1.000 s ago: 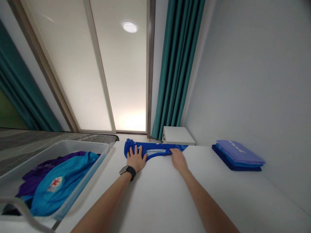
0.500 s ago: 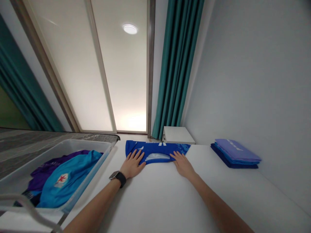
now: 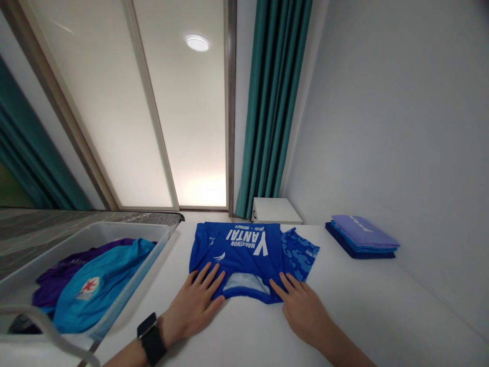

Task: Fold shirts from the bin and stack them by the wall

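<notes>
A blue printed sports shirt (image 3: 248, 255) lies flat on the white table (image 3: 244, 336), its neckline toward me and its lettering upside down to my view. A patterned sleeve spreads out on its right side; the far part reaches the table's back edge. My left hand (image 3: 194, 300), with a black watch on the wrist, rests open on the near left of the shirt, fingers spread. On the near right, my right hand (image 3: 303, 308) presses its fingertips on the cloth beside the collar, index finger apart, the others partly bent.
On the left stands a translucent plastic bin (image 3: 160, 235) with purple and bright blue garments (image 3: 99, 290). A stack of folded clothes (image 3: 362, 237) lies at the right by the wall. Behind the table are a small white cabinet (image 3: 277, 210) and a green curtain (image 3: 273, 112).
Both hands have drawn the shirt toward me across the table. More of its lettering and the patterned right sleeve now show on the tabletop.
</notes>
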The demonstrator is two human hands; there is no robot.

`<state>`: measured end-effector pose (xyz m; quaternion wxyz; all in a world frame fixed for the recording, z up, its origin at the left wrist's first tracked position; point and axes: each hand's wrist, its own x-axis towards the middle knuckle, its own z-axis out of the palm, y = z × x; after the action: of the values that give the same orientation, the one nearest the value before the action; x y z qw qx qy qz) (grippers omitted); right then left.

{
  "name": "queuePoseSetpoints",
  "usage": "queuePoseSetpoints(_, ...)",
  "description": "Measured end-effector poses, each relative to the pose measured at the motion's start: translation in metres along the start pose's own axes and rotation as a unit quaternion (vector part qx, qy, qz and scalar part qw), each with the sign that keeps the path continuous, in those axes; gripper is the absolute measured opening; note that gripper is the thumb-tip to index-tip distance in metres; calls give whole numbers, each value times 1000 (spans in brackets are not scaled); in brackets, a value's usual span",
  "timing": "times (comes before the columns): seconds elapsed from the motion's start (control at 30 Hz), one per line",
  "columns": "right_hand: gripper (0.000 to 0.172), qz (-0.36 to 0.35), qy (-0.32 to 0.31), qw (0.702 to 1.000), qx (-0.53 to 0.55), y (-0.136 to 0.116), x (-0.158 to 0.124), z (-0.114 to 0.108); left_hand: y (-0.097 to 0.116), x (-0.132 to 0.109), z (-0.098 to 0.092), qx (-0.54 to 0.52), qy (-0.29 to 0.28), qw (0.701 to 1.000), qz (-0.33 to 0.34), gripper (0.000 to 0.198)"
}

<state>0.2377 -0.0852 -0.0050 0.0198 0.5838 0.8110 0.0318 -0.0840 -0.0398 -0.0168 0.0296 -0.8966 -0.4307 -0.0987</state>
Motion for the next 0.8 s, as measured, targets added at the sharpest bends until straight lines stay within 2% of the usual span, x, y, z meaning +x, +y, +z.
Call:
queuePoseSetpoints(0.1, 47, 45, -25, 999, 3, 17, 17, -23, 0, 11, -14, -52, 7, 998, -28, 47)
queuePoseSetpoints(0.17, 44, 82, 16, 997, -1, 22, 35, -28, -1, 26, -20, -71, 30, 996, -33, 46)
queuePoseSetpoints(0.27, 45, 5, 83, 996, 37, 20, 61, -13, -1, 50, -19, -68, 37, 997, -1, 47)
queuePoseSetpoints(0.43, 51, -7, 43, 995, 86, 10, 86, 20, -6, 83, 3, -43, -5, 998, 34, 50)
queuePoseSetpoints(0.53, 52, -7, 26, 995, 94, 9, 90, 22, -25, 92, 10, 11, -14, 999, -43, 48)
queuePoseSetpoints(0.67, 53, 2, 21, 995, 99, 8, 92, 19, -64, 84, -1, 121, -12, 973, -197, 47)
queuePoseSetpoints(0.73, 53, 9, 18, 995, 100, 8, 92, 19, -79, 75, -11, 157, -18, 960, -230, 43)
queuePoseSetpoints(0.8, 53, 12, 16, 995, 100, 8, 93, 20, -85, 67, -20, 176, -23, 953, -245, 39)
